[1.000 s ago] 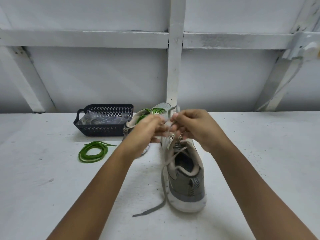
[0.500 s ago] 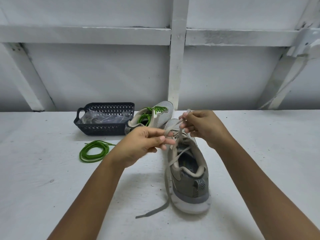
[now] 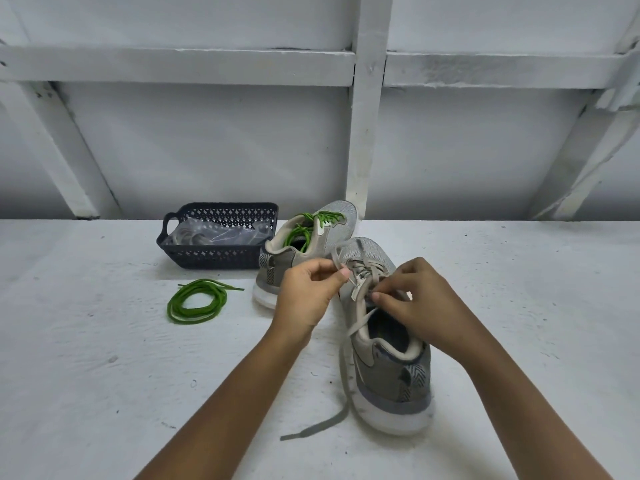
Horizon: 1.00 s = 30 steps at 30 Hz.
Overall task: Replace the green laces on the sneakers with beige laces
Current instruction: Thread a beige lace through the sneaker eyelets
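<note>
Pinching the beige lace (image 3: 304,430) between thumb and forefinger, the left hand (image 3: 308,299) I was steering held one strand up beside the eyelets of the near sneaker (image 3: 391,375), while the right hand (image 3: 419,306) nipped the lace at the opposite eyelet row with its fingers curled tight. I judged both grips were there to keep tension so the next crossing could be fed through. One loose end trailed down past the heel onto the white surface (image 3: 86,375). Just behind stood the far sneaker (image 3: 332,233) with its green lace (image 3: 323,218) not yet removed. A pulled-out green lace coil (image 3: 195,301) lay off to the left, out of the way, near a dark basket (image 3: 214,258) holding a clear plastic bag (image 3: 214,235). The surface looked rough and painted, and it was backed by a white wall (image 3: 207,150) with crossing beams
</note>
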### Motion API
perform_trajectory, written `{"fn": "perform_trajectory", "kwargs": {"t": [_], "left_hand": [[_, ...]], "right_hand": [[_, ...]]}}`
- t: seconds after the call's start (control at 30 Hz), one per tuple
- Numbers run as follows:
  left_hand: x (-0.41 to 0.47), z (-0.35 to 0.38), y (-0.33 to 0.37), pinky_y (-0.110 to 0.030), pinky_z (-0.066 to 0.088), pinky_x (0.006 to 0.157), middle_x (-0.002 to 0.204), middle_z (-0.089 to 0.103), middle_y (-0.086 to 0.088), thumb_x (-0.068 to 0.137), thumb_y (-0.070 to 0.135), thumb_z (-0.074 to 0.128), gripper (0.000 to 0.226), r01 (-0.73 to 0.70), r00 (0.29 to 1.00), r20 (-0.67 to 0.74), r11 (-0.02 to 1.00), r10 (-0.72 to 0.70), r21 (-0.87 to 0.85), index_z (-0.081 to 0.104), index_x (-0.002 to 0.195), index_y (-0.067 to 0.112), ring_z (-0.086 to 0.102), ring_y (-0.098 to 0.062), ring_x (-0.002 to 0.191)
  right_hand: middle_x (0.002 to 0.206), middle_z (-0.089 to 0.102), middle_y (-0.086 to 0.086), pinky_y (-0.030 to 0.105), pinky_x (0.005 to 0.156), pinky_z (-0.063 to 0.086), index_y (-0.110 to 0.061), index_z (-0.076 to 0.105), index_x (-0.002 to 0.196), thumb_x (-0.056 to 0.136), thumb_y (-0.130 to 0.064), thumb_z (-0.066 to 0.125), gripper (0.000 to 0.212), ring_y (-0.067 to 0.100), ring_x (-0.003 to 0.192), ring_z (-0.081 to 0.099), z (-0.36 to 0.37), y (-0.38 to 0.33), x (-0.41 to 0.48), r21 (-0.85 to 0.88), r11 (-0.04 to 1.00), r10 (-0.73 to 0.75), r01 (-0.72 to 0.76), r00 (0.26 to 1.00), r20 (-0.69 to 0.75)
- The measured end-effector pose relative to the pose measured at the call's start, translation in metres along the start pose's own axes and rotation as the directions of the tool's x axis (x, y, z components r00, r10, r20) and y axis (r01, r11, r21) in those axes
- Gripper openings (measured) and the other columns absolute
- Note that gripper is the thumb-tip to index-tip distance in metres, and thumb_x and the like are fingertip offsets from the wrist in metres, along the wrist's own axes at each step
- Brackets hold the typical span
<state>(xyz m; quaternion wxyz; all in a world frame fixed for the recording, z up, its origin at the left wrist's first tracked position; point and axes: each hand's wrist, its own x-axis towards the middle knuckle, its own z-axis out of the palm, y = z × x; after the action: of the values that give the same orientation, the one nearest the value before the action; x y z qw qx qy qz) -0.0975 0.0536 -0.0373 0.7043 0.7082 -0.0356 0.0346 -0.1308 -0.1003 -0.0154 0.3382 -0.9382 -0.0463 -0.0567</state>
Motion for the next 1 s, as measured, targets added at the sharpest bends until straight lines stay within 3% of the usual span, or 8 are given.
{"fn": "perform_trajectory", "kwargs": {"t": [0.1, 0.17, 0.7, 0.9, 0.97, 1.0], "left_hand": [[0.002, 0.0, -0.006, -0.008, 0.044, 0.059, 0.055, 0.063, 0.013, 0.082, 0.002, 0.068, 0.019, -0.041, 0.999, -0.022, 0.999, 0.042, 0.026, 0.066, 0.071, 0.018, 0.056, 0.007, 0.055], [0.002, 0.001, -0.01, -0.01, 0.046, 0.062, 0.056, 0.064, 0.015, 0.082, 0.002, 0.068, 0.022, -0.059, 0.998, -0.025, 0.998, 0.06, 0.025, 0.066, 0.07, 0.019, 0.057, 0.006, 0.057], [-0.006, 0.009, -0.017, -0.014, 0.048, 0.064, 0.062, 0.064, 0.009, 0.082, 0.005, 0.07, 0.02, -0.138, 0.989, -0.044, 0.987, 0.141, 0.077, 0.063, 0.068, 0.018, 0.058, 0.001, 0.062], [-0.011, 0.011, -0.016, -0.015, 0.042, 0.056, 0.052, 0.059, 0.011, 0.081, 0.009, 0.072, 0.026, -0.134, 0.988, -0.057, 0.983, 0.142, 0.126, 0.065, 0.058, 0.018, 0.051, -0.001, 0.055], [-0.011, 0.009, -0.015, -0.023, 0.044, 0.058, 0.056, 0.063, 0.003, 0.082, 0.01, 0.072, 0.026, -0.154, 0.985, -0.049, 0.976, 0.163, 0.153, 0.068, 0.057, 0.015, 0.053, -0.006, 0.059], [-0.011, 0.009, -0.015, -0.029, 0.045, 0.06, 0.062, 0.064, -0.01, 0.083, 0.011, 0.071, 0.025, -0.173, 0.983, -0.033, 0.969, 0.181, 0.175, 0.069, 0.058, 0.006, 0.054, -0.012, 0.062]], "right_hand": [[0.093, 0.043, -0.008, -0.001, 0.069, 0.031, -0.026, 0.075, 0.09, 0.084, -0.023, 0.069, 0.009, 0.004, 0.092, 0.042, 0.0, 0.002, 0.001, 0.035, 0.999, 0.0, 0.0, 1.0, -0.004], [0.091, 0.042, -0.011, -0.003, 0.068, 0.029, -0.026, 0.075, 0.09, 0.083, -0.023, 0.07, 0.009, 0.001, 0.089, 0.041, 0.001, 0.003, 0.002, 0.056, 0.998, 0.006, -0.006, 1.0, -0.013], [0.099, 0.047, -0.002, -0.004, 0.069, 0.031, -0.025, 0.075, 0.089, 0.082, -0.023, 0.071, 0.008, 0.003, 0.092, 0.046, 0.008, 0.008, 0.004, 0.137, 0.989, 0.06, -0.054, 0.997, -0.041], [0.096, 0.046, -0.006, -0.004, 0.068, 0.031, -0.027, 0.074, 0.084, 0.082, -0.023, 0.071, 0.006, 0.0, 0.088, 0.047, 0.008, 0.008, 0.003, 0.147, 0.987, 0.066, -0.06, 0.997, -0.038], [0.094, 0.044, -0.008, -0.004, 0.067, 0.031, -0.027, 0.074, 0.084, 0.082, -0.022, 0.071, 0.007, -0.001, 0.086, 0.047, 0.008, 0.008, 0.004, 0.149, 0.987, 0.068, -0.063, 0.997, -0.029], [0.093, 0.043, -0.009, -0.005, 0.067, 0.031, -0.027, 0.074, 0.083, 0.082, -0.021, 0.071, 0.007, -0.003, 0.086, 0.047, 0.008, 0.008, 0.004, 0.152, 0.986, 0.067, -0.063, 0.997, -0.024]]}}
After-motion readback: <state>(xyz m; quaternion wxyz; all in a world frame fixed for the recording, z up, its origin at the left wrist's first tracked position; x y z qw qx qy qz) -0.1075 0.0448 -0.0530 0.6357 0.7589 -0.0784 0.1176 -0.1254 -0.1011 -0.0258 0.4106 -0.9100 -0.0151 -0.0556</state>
